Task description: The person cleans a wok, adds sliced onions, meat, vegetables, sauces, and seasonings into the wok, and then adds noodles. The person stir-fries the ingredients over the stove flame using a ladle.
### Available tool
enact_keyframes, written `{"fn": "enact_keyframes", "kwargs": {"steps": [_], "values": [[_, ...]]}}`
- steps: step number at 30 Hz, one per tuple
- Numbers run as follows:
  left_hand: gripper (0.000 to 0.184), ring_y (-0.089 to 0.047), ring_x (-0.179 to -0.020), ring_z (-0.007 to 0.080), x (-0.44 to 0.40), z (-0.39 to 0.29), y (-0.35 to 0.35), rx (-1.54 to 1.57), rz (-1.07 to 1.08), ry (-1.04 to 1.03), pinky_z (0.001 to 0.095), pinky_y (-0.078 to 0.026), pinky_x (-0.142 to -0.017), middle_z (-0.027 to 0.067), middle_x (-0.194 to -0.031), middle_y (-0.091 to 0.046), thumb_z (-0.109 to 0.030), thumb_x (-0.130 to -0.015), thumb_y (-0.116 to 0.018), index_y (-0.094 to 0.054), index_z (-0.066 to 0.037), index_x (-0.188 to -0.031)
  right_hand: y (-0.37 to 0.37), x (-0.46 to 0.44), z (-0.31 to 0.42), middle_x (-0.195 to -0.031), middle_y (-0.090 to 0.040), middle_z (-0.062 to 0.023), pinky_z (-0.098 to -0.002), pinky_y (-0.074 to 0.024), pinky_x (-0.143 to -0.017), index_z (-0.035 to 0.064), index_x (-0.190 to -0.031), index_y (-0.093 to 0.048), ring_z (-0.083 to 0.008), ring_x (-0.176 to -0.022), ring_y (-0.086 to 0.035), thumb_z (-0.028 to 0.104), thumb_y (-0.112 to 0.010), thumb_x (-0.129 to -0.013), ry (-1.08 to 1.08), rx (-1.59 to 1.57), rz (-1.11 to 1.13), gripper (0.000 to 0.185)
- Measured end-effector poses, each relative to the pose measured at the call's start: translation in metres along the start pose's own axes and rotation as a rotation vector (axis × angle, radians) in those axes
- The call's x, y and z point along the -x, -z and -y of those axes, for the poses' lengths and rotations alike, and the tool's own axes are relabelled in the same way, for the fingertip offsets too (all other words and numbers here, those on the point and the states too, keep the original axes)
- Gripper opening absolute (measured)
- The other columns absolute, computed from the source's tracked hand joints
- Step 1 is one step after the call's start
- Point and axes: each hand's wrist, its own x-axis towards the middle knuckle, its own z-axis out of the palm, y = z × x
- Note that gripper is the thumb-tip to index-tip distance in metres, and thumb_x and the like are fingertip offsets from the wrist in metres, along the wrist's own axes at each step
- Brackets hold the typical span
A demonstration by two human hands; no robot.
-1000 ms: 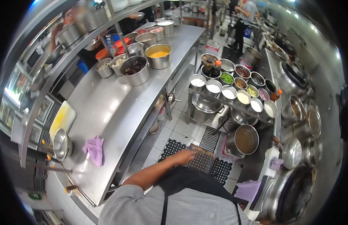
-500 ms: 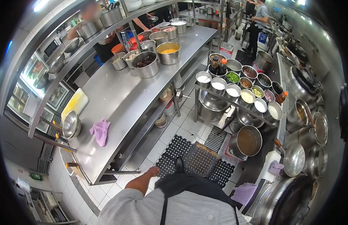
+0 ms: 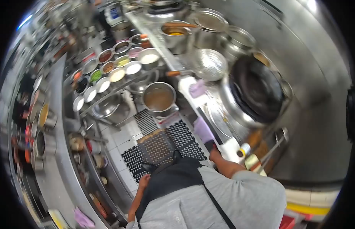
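Observation:
My left hand [image 3: 144,181] hangs beside the black apron [image 3: 166,179], above the floor; its fingers are small and blurred. My right hand [image 3: 214,153] is at the edge of the stove counter, next to a purple cloth [image 3: 202,129] that hangs there. A small dark thing shows at its fingertips, too unclear to name. Beyond that hand a large dark wok [image 3: 257,89] rests on the stove. A perforated metal ladle [image 3: 209,65] with a wooden handle lies at the counter, close to a second purple cloth [image 3: 197,88].
A deep pot of brown liquid [image 3: 159,97] stands ahead, near black rubber mats [image 3: 154,147]. Behind it are several bowls of ingredients, one holding white powder [image 3: 149,56]. A long steel table [image 3: 61,164] runs along the left. Pots [image 3: 176,36] line the stove's far side.
The view has swung right toward the stove. My left hand, earlier stretched forward, has come down beside the apron. My right hand has come into view at the counter edge.

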Motion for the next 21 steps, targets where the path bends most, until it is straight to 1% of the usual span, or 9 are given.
{"fn": "enact_keyframes", "kwargs": {"steps": [1, 2, 4, 5, 7, 11, 12, 17, 21], "values": [[0.027, -0.067, -0.095, 0.0256, -0.01, 0.025, -0.006, -0.04, 0.007, 0.075, 0.0335, -0.051, -0.084, 0.0164, -0.099, -0.07, -0.018, -0.087, -0.063, -0.066, -0.002, -0.108, 0.009, 0.011, 0.009, -0.12, -0.059, -0.0286, -0.0415, -0.0332, -0.111, -0.0013, -0.118, -0.062, -0.0381, -0.122, -0.051, 0.017, -0.065, -0.073, 0.039, 0.075, 0.048, 0.049], [0.026, -0.067, -0.093, 0.0249, -0.008, 0.042, -0.007, -0.079, 0.007, 0.171, 0.0327, -0.051, -0.082, 0.0165, -0.096, -0.07, -0.017, -0.087, -0.063, -0.067, -0.001, -0.107, 0.024, 0.038, 0.027, -0.12, -0.059, -0.0286, -0.0415, -0.0332, -0.111, -0.0013, -0.118, -0.062, -0.0381, -0.122, -0.051, 0.017, -0.065, -0.073, 0.017, 0.052, 0.065, 0.049], [0.026, -0.067, -0.092, 0.0248, -0.018, 0.042, -0.008, -0.059, 0.01, 0.225, 0.0325, -0.051, -0.082, 0.0162, -0.095, -0.07, -0.017, -0.087, -0.062, -0.067, 0.0, -0.107, 0.072, 0.085, 0.046, -0.138, -0.045, -0.0288, -0.0413, -0.0322, -0.112, -0.0011, -0.144, -0.033, -0.039, -0.133, -0.04, 0.011, -0.06, -0.076, -0.258, -0.486, -0.096, 0.074], [0.026, -0.068, -0.091, 0.0247, -0.019, 0.045, -0.004, -0.038, -0.004, 0.297, 0.0324, -0.051, -0.081, 0.0159, -0.095, -0.071, -0.017, -0.087, -0.062, -0.067, 0.0, -0.106, 0.076, 0.084, 0.043, -0.138, -0.045, -0.0288, -0.0413, -0.0322, -0.112, -0.0011, -0.144, -0.033, -0.039, -0.133, -0.04, 0.011, -0.06, -0.076, -0.273, -0.502, -0.097, 0.074], [0.025, -0.067, -0.09, 0.0235, -0.027, 0.054, 0.003, -0.049, 0.019, 0.237, 0.0319, -0.051, -0.081, 0.015, -0.095, -0.071, -0.017, -0.088, -0.062, -0.067, -0.001, -0.107, 0.067, 0.079, 0.041, -0.147, -0.034, -0.0269, -0.0418, -0.0306, -0.113, 0.0025, -0.15, -0.009, -0.0377, -0.136, -0.037, 0.007, -0.057, -0.077, -0.223, -0.536, -0.01, 0.087], [0.023, -0.067, -0.089, 0.0213, -0.059, 0.061, 0.021, -0.186, 0.097, 0.037, 0.0312, -0.05, -0.079, 0.0122, -0.097, -0.071, -0.017, -0.09, -0.062, -0.068, -0.004, -0.108, 0.073, 0.089, 0.043, -0.13, -0.052, -0.0296, -0.0435, -0.043, -0.102, 0.0017, -0.147, -0.021, -0.0389, -0.12, -0.054, 0.009, -0.058, -0.077, -0.172, -0.524, -0.078, 0.079], [0.023, -0.067, -0.089, 0.0208, -0.066, 0.06, 0.026, -0.081, 0.199, 0.056, 0.031, -0.05, -0.079, 0.0111, -0.097, -0.071, -0.017, -0.09, -0.062, -0.068, -0.004, -0.107, 0.046, 0.073, 0.036, -0.117, -0.059, -0.0306, -0.0449, -0.0476, -0.095, -0.0049, -0.136, -0.037, -0.0393, -0.108, -0.061, 0.013, -0.057, -0.077, -0.118, -0.475, -0.236, 0.065], [0.019, -0.066, -0.085, 0.0145, -0.089, 0.054, 0.047, -0.166, 0.317, -0.036, 0.0285, -0.05, -0.076, 0.0062, -0.092, -0.071, -0.016, -0.091, -0.061, -0.067, -0.003, -0.103, 0.036, 0.092, 0.037, -0.112, -0.06, -0.0319, -0.0453, -0.0473, -0.094, -0.0127, -0.115, -0.05, -0.04, -0.106, -0.061, 0.017, -0.056, -0.078, -0.191, -0.45, -0.297, 0.049], [0.021, -0.063, -0.084, 0.0112, -0.094, 0.063, 0.061, 0.257, 0.36, 0.095, 0.0273, -0.05, -0.074, 0.0048, -0.092, -0.07, -0.017, -0.095, -0.057, -0.066, 0.001, -0.104, 0.027, 0.107, 0.038, -0.112, -0.06, -0.0307, -0.0444, -0.047, -0.095, -0.0098, -0.115, -0.052, -0.0407, -0.109, -0.058, 0.018, -0.058, -0.077, -0.101, -0.374, -0.432, 0.048]]}}
